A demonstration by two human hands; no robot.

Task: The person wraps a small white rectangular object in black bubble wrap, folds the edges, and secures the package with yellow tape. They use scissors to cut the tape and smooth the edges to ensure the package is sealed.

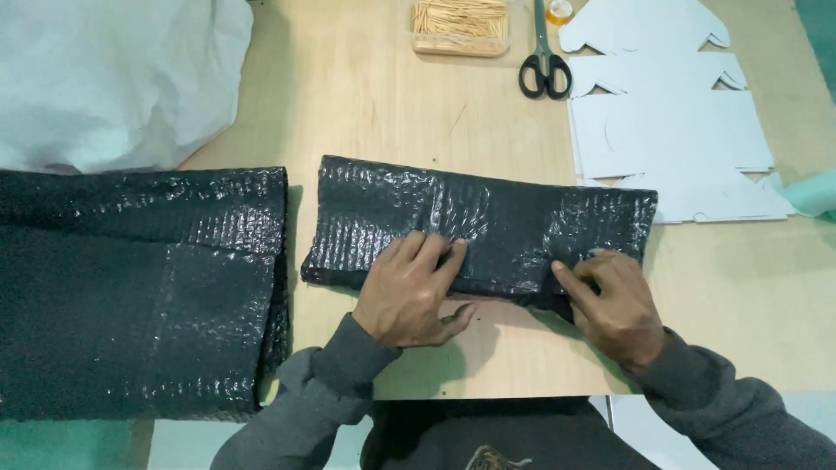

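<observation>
As both palms flatten it, the folded black bubble wrap [488,231] lies mid-table.
Left hand [411,292] and right hand [614,305] press with fingers spread, grasping nothing; it looks light, soft, slick, best pinched along the near edge.

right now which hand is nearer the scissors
Right. The right hand presses the near right edge of the black bubble wrap, almost straight below the scissors; the left hand lies further left.
</observation>
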